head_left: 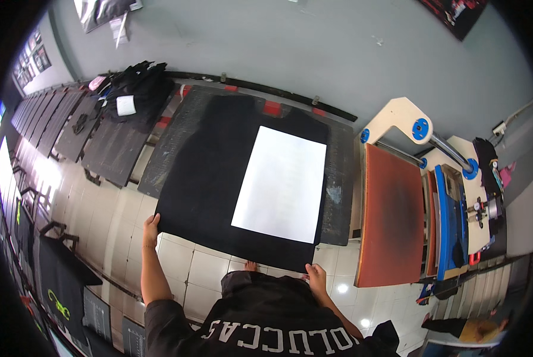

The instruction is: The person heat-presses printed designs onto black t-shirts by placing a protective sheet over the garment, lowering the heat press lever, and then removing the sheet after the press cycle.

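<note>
A black T-shirt lies spread over a dark, worn printing board, its hem reaching past the board's near edge. On the shirt's right part rests a white rectangular sheet, slightly slanted. My left hand is closed on the hem's left corner. At the hem's right corner my right hand pinches the cloth between thumb and fingers. The hem is stretched between both hands, toward my body.
Right of the board stands a heat press with a brown-orange plate, a blue frame and a cream arm. A pile of black garments sits on boards at the left. Further dark boards line the wall. A person is at lower right.
</note>
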`<state>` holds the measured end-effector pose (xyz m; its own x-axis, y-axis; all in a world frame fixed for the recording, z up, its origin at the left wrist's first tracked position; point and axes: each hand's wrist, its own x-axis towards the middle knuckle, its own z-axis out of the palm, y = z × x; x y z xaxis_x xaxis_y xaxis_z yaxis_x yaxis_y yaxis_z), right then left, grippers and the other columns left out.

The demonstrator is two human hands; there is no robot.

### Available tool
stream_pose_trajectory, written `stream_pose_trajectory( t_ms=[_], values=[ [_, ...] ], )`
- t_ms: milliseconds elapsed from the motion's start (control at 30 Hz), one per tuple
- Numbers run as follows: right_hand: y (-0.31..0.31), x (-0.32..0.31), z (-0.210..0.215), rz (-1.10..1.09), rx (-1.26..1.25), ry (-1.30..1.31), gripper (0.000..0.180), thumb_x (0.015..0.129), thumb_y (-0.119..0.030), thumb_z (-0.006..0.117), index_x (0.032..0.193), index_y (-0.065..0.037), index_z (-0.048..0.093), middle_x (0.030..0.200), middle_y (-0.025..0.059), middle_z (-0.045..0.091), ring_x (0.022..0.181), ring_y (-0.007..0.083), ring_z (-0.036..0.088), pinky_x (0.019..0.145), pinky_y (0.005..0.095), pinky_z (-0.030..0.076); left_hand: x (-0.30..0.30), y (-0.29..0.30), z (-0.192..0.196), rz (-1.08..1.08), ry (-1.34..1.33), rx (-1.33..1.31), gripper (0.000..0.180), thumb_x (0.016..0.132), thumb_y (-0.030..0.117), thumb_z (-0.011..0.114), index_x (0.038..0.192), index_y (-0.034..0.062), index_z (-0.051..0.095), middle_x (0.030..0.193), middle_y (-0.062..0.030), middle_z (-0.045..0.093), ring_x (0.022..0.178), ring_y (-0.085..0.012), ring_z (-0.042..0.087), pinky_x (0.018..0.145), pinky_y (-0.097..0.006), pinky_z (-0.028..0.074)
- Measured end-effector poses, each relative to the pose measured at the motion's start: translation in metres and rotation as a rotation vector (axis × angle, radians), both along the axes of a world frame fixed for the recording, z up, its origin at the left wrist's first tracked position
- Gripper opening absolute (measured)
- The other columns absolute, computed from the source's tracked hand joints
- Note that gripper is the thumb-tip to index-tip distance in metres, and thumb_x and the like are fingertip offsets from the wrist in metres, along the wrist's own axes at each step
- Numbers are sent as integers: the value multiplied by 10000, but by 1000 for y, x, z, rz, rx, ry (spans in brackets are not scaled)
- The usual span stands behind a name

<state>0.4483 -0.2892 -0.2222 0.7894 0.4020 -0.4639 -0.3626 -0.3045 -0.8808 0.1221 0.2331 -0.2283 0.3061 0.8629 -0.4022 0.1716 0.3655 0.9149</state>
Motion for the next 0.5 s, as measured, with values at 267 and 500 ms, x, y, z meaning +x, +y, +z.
stream_pose_trajectory(
  t_ms=[267,500],
  values=[
    [-15,13,-29,120,-126,-23,243,965,-256,586,968,-15,618,885,78,687,694,139,663,583,272,536,-28,26,-99,138,458,289,248,928,255,599,946,11,636,768,-71,625,667,-195,586,572,-345,478],
    [-154,20,16,278,-455,-17,329,926,-333,572,1034,-32,649,901,93,703,730,171,696,653,303,554,196,-131,42,98,417,908,274,942,95,495,1149,-40,615,1097,-199,635,998,-306,625,860,-381,513]
  ],
)
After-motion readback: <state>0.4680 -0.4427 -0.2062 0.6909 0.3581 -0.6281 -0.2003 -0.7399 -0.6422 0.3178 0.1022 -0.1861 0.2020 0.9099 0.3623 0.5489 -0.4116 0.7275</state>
